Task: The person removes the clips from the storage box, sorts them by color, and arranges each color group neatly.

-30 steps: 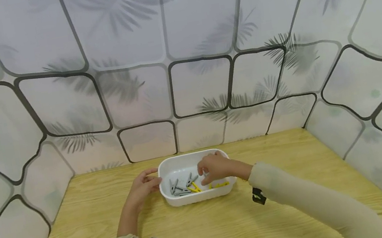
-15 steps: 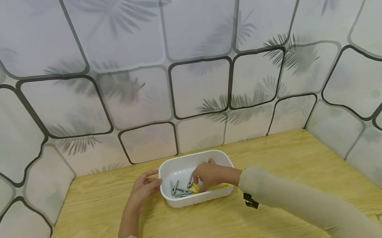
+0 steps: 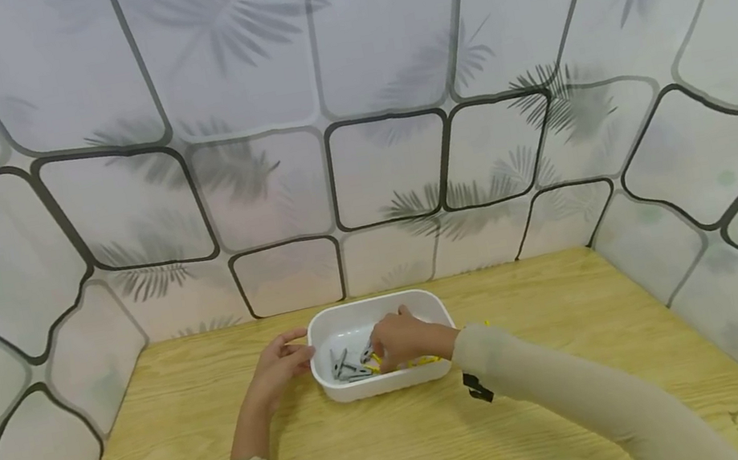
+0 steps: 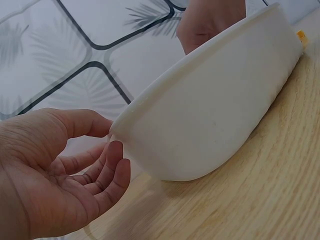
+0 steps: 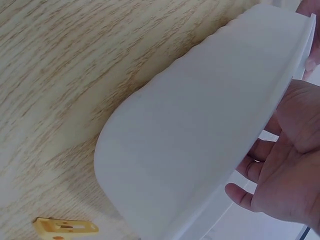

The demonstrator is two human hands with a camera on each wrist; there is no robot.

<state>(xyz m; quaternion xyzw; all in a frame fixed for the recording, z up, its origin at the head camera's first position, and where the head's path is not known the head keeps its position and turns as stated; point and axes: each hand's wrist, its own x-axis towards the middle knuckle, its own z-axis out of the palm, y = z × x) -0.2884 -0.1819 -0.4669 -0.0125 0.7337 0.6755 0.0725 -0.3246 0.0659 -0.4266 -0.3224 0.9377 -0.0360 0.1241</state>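
A white plastic basin (image 3: 430, 373) sits on the wooden table with several grey clothespins (image 3: 346, 368) and yellow clothespins (image 3: 427, 360) inside. My left hand (image 3: 280, 368) is at its left end; in the left wrist view the thumb and curled fingers pinch the rim. Down inside the basin, my right hand (image 3: 402, 338) reaches among the clothespins, fingers pointing downward. Its fingertips are hidden behind the basin wall in the right wrist view (image 5: 292, 155), so I cannot tell what they hold.
On the table right of the basin lies a yellow clothespin (image 5: 65, 227), mostly hidden by the right sleeve (image 3: 546, 371) in the head view. A patterned wall covering (image 3: 374, 172) rises behind the table (image 3: 378, 456) and along both sides.
My right hand has moved left and lower into the basin over the clothespins, then stayed nearly still in the last half second. My left hand keeps its place at the rim.
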